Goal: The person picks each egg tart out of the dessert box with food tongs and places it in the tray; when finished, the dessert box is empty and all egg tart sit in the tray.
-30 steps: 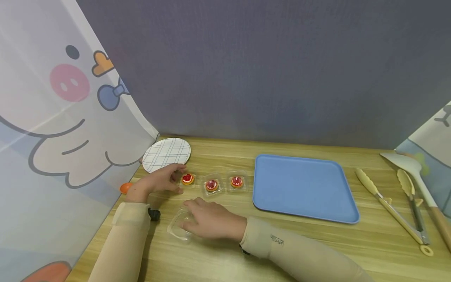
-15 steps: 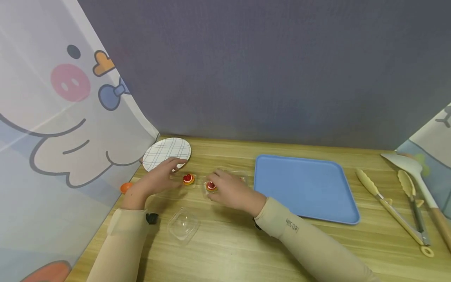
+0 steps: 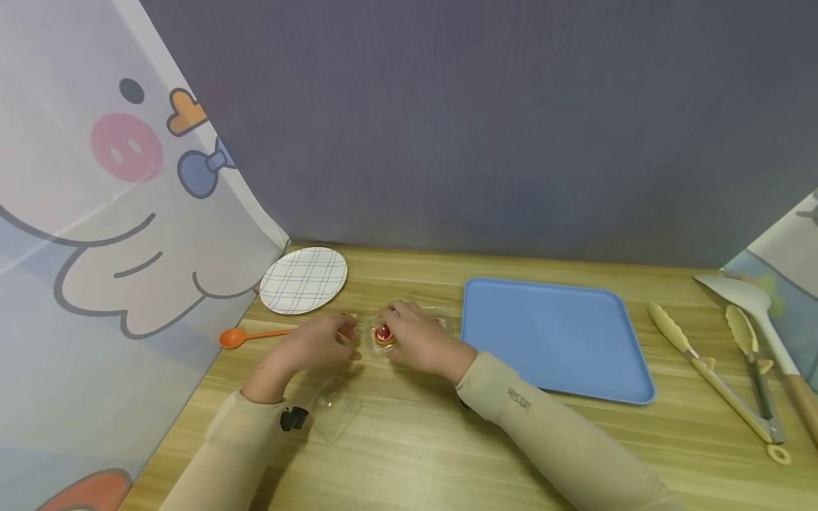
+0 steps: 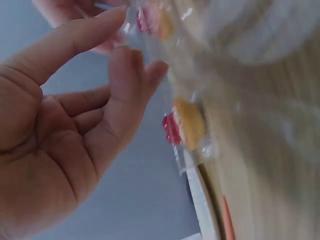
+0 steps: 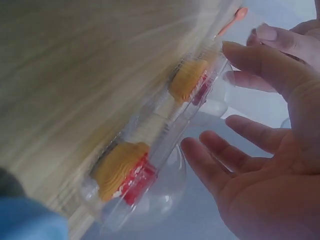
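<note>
Three small red-topped tarts sit in clear plastic cases in a row on the wooden table. The middle tart (image 3: 383, 333) (image 5: 190, 80) (image 4: 150, 20) shows between my two hands. My left hand (image 3: 322, 342) (image 4: 125, 55) reaches to that case from the left with fingers relaxed and thumb out, and it holds nothing. The left tart (image 4: 185, 125) lies just below its fingers. My right hand (image 3: 414, 339) (image 5: 227, 105) arches over the middle case with its thumb at the case's edge and its fingers spread. The right tart (image 5: 122, 172) lies under its palm.
A loose clear lid (image 3: 334, 410) lies by my left forearm. A checked plate (image 3: 303, 280) and an orange spoon (image 3: 248, 336) are at the left, a blue tray (image 3: 556, 341) to the right. Tongs (image 3: 709, 380), second tongs (image 3: 754, 369) and a spatula (image 3: 754, 312) lie far right.
My right hand left the clear lid on the table and went to the middle tart case. My left hand slid right from the left tart towards the middle case.
</note>
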